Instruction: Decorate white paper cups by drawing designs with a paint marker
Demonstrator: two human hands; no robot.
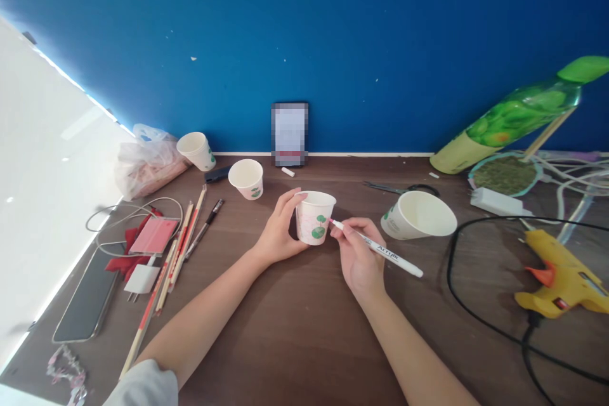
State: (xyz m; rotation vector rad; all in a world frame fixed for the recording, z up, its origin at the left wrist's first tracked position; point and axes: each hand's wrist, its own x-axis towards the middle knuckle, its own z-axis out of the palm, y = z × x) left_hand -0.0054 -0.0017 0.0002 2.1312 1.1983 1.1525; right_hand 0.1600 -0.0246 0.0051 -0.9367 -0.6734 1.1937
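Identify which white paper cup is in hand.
The green-printed white paper cup at centre, gripped by the left hand, with the right hand holding a slim white marker at its side. Neither touches the other three cups.

This was a tabletop craft spot; whether it stood in a home, a dormitory or an office could not be told. A dark wood-grain desktop (295,330) met a scuffed blue panel (333,44). A yellow hot glue gun (571,279), scissors (402,190) and an acrylic marker (392,257) pointed to handicraft; a smartphone (88,295), a white charger (143,279) and a green-capped bottle (514,114) suggested personal everyday use.
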